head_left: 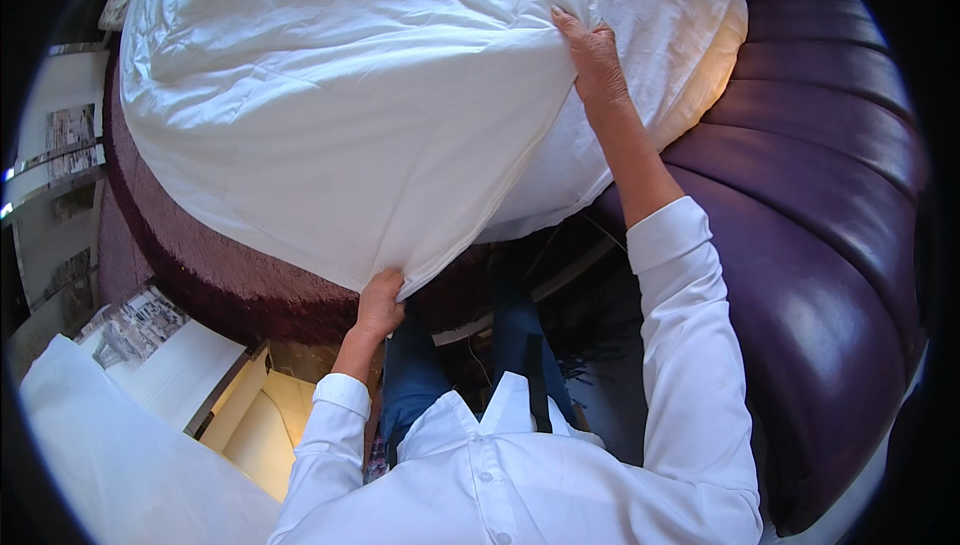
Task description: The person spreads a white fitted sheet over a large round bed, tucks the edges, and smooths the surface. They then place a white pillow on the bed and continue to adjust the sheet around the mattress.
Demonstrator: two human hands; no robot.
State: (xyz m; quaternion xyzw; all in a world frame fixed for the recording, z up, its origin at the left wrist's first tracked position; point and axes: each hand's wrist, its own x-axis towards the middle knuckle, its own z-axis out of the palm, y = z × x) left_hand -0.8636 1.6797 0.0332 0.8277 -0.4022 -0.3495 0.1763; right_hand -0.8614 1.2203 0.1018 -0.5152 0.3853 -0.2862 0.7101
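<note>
A large white duvet (350, 135), creased and puffed toward its far side, spreads over the bed in front of me. My left hand (381, 305) is closed around its near corner, close to my legs. Farther out and to the right, my right hand (592, 57) grips the same duvet by its edge, thumb on top. Between the two hands the edge runs taut in a slanting line. Beneath and to the right lies another white layer, seemingly a sheet (650, 75), which hangs over the bed's near side.
A purple padded headboard (800, 225) curves along the right. Dark purple plush material (220, 255) borders the bed at the left. White furniture with printed pictures (135, 340) stands lower left, beside an open drawer (270, 415). White cloth or sheeting (110, 445) lies at the lower left.
</note>
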